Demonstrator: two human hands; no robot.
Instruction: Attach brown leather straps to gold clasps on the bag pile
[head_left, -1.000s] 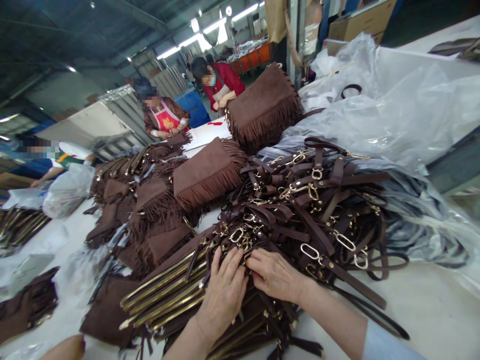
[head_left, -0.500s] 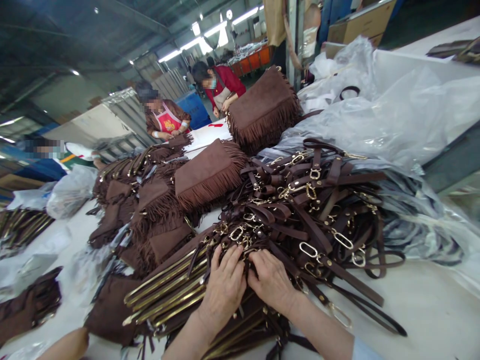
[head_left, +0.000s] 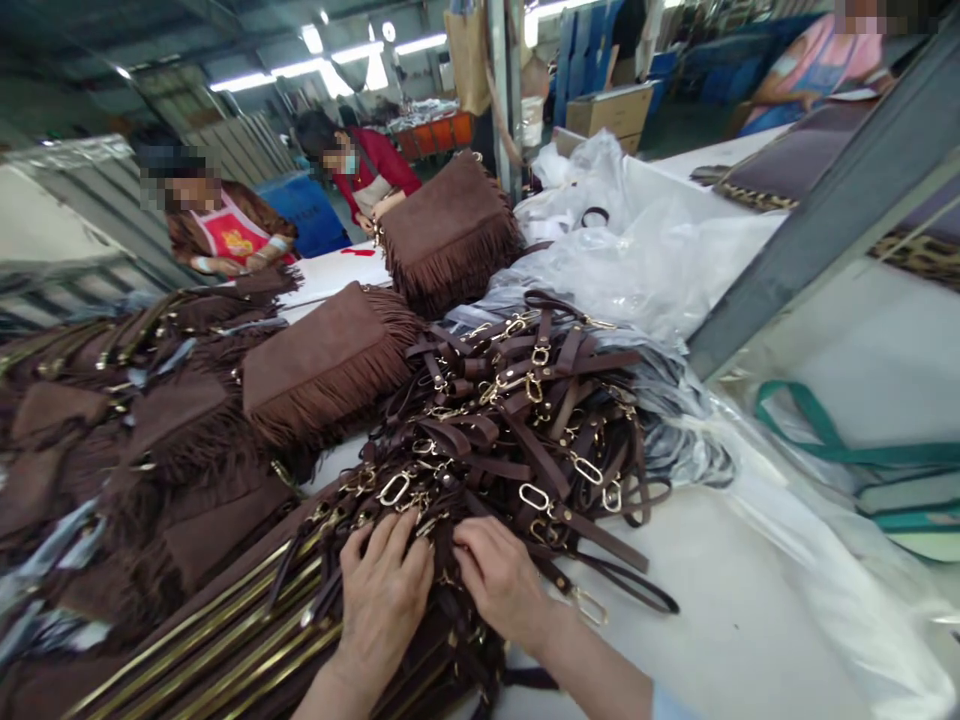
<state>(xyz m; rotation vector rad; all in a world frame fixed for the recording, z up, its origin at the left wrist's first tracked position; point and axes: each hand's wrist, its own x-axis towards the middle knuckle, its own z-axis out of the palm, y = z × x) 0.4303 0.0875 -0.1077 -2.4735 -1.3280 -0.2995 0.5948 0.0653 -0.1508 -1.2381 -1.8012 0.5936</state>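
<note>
My left hand [head_left: 388,580] lies over the ends of brown zip pouches [head_left: 247,600] stacked on edge, their gold zips facing up. Its fingers curl down among metal clips, and their tips are hidden. Close beside it, my right hand [head_left: 499,580] is closed, thumb and forefinger pinching at a dark brown leather strap [head_left: 446,545] between the two hands. Just beyond the fingers is a gold oval clasp [head_left: 394,488]. A tangled heap of brown wrist straps [head_left: 517,450] with gold clasps spreads behind and right of my hands.
Two brown fringed bags [head_left: 330,355] [head_left: 450,225] stand behind the heap, with more fringed pouches [head_left: 187,420] at left. Clear plastic wrapping [head_left: 630,260] covers the back right. A grey metal post [head_left: 817,210] slants across the right. Several people [head_left: 232,225] work beyond the table [head_left: 720,610].
The view has swung to the right, so bags and people sit further left, and the post and green-edged item come into sight. My hands stay close together at the pouch ends.
</note>
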